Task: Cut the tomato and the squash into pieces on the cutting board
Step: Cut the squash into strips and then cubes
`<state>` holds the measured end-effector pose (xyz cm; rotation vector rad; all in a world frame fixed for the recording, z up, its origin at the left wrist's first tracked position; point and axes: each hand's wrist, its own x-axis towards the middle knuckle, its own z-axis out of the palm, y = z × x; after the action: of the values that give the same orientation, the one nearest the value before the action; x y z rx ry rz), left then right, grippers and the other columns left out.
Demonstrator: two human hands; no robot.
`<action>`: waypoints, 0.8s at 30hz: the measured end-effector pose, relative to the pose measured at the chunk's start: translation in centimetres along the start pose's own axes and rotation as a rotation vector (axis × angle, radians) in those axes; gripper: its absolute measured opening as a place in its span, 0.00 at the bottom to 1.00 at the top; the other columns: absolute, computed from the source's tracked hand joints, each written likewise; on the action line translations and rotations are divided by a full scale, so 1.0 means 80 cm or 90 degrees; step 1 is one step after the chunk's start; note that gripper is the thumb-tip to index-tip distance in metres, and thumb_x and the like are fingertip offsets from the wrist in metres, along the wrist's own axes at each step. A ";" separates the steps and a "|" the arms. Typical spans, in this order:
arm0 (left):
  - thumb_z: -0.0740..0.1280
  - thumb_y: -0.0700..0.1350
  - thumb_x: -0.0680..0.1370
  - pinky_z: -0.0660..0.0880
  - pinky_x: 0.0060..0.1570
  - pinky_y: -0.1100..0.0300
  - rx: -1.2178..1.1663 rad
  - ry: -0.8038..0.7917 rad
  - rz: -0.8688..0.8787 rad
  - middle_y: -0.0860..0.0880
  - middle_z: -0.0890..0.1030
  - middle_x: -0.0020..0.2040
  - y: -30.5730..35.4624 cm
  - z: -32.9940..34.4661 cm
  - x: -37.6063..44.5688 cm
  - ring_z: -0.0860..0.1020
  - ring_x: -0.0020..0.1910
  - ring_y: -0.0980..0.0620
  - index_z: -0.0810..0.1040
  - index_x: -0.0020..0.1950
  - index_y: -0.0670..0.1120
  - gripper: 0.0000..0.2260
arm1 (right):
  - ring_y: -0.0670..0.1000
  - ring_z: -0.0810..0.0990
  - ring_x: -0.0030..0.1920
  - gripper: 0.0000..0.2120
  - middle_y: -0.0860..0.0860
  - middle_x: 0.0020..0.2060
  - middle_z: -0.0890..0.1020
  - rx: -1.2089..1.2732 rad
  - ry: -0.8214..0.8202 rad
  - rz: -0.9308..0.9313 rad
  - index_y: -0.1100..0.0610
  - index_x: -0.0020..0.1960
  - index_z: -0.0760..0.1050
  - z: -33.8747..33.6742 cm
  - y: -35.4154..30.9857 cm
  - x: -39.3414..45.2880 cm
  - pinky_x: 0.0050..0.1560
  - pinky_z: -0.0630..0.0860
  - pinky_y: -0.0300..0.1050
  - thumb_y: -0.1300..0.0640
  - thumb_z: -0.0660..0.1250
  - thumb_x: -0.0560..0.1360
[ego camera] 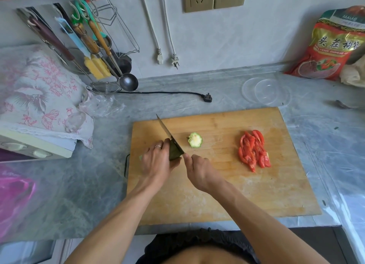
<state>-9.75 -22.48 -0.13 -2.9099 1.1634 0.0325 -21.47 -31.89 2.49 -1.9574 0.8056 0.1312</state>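
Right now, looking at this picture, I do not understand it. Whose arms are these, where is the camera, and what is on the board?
No machine here: a person wears a camera on the head, looking down at their own arms. The left hand steadies a green squash on the wooden cutting board. The right hand holds a knife, its blade against the squash. One cut squash end lies beside it. The tomato slices lie further right.
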 end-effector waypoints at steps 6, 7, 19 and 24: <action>0.63 0.74 0.62 0.73 0.36 0.55 -0.009 0.016 0.004 0.47 0.84 0.47 -0.006 0.000 -0.001 0.83 0.43 0.45 0.80 0.57 0.44 0.39 | 0.53 0.64 0.27 0.38 0.51 0.30 0.68 -0.090 0.008 -0.028 0.63 0.49 0.72 0.025 0.022 0.006 0.34 0.62 0.51 0.37 0.33 0.78; 0.64 0.75 0.62 0.73 0.36 0.55 -0.009 0.022 0.005 0.47 0.84 0.47 -0.007 0.001 -0.001 0.83 0.43 0.45 0.80 0.57 0.45 0.39 | 0.51 0.61 0.26 0.40 0.49 0.29 0.65 -0.092 0.013 -0.042 0.63 0.49 0.72 0.030 0.031 0.008 0.33 0.59 0.50 0.35 0.31 0.76; 0.73 0.61 0.70 0.67 0.43 0.57 -0.158 -0.170 -0.009 0.45 0.79 0.57 -0.024 -0.025 0.043 0.77 0.57 0.44 0.74 0.65 0.46 0.30 | 0.50 0.70 0.31 0.24 0.49 0.30 0.73 0.080 0.037 -0.012 0.56 0.38 0.70 -0.030 0.028 -0.010 0.31 0.64 0.42 0.41 0.49 0.82; 0.73 0.57 0.72 0.73 0.57 0.53 -0.056 -0.121 0.165 0.47 0.79 0.62 0.012 -0.039 0.066 0.77 0.62 0.45 0.74 0.70 0.47 0.29 | 0.49 0.69 0.29 0.24 0.48 0.29 0.73 0.127 0.118 0.017 0.55 0.37 0.69 -0.063 0.031 -0.015 0.31 0.64 0.42 0.39 0.50 0.81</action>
<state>-6.52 -26.86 2.85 -2.7291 1.5260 0.3603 -25.08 -36.20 3.74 -1.7874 0.9281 -0.1134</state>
